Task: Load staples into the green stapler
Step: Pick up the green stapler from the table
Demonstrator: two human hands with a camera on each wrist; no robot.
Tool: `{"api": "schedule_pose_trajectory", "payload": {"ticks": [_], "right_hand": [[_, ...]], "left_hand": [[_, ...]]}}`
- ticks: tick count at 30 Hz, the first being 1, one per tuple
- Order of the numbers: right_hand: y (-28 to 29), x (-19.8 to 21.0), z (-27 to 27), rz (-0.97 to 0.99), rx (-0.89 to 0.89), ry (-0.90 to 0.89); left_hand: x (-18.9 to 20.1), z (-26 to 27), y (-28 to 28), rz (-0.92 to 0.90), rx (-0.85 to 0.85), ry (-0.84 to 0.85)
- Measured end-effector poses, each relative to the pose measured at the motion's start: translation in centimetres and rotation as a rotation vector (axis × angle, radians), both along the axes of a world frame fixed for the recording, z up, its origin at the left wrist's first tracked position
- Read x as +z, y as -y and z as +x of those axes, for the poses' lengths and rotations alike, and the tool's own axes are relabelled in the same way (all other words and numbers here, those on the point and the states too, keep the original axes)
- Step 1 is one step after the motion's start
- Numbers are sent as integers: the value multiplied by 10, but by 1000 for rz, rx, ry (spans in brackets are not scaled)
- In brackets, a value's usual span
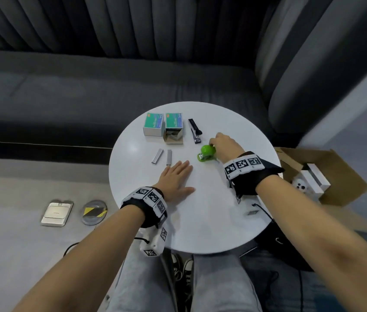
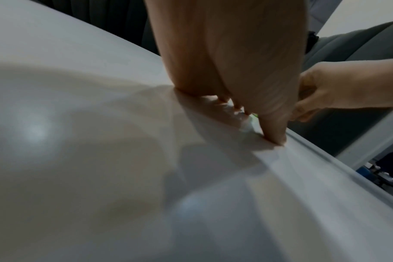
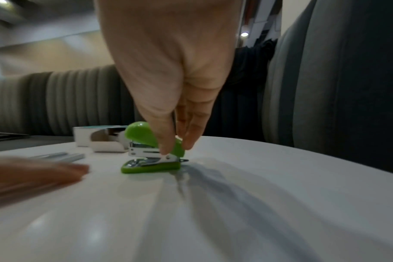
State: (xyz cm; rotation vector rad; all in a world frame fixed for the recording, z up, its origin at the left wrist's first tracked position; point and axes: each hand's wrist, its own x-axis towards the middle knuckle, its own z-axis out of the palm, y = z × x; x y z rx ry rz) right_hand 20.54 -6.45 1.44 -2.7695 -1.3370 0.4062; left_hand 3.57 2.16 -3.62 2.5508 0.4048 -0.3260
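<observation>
Pinching the green stapler (image 3: 146, 140) toward the desk's (image 1: 200, 221) right edge, the right hand's fingers (image 3: 166, 141) grip it; left hand (image 1: 175, 179) flat, staple strips (image 1: 163, 156) unloaded, loading judged barely begun.

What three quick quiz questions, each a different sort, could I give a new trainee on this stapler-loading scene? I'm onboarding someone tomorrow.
1. True or false: the left hand lies flat on the white round table.
2. Multiple choice: the right hand pinches A) the black stapler B) the green stapler C) a staple strip.
3. Fill in: of the two staple boxes, the one nearer the black stapler, the right staple box, is ____ at its front.

Key: 1 true; 2 B; 3 open.
</observation>
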Motion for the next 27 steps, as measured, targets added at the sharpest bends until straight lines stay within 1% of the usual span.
{"api": "schedule_pose_trajectory", "payload": {"ticks": [3,5,8,10,12,17,20,24,27], "right_hand": [[16,-1,-22,-4,57,-66],[24,-2,-38,9,82,-119],[32,-3,-58,42,68,-177],[33,-3,-68,36,68,-181],[30,-2,-79,20,77,-160],[22,-8,-100,32,134,-160],[22,-12,-105,78,123,-175],[25,-11,-106,130,98,-173],[31,-10,-104,186,69,-178]], "left_hand": [[2,-2,3,-55,79,47],[5,-6,5,-132,142,84],[5,-16,7,-262,213,175],[3,-20,8,-284,225,239],[-1,-24,11,-284,240,265],[-13,-24,17,-295,365,444],[-14,-23,17,-408,439,505],[-14,-21,20,-437,489,519],[-16,-19,17,-394,495,477]]}}
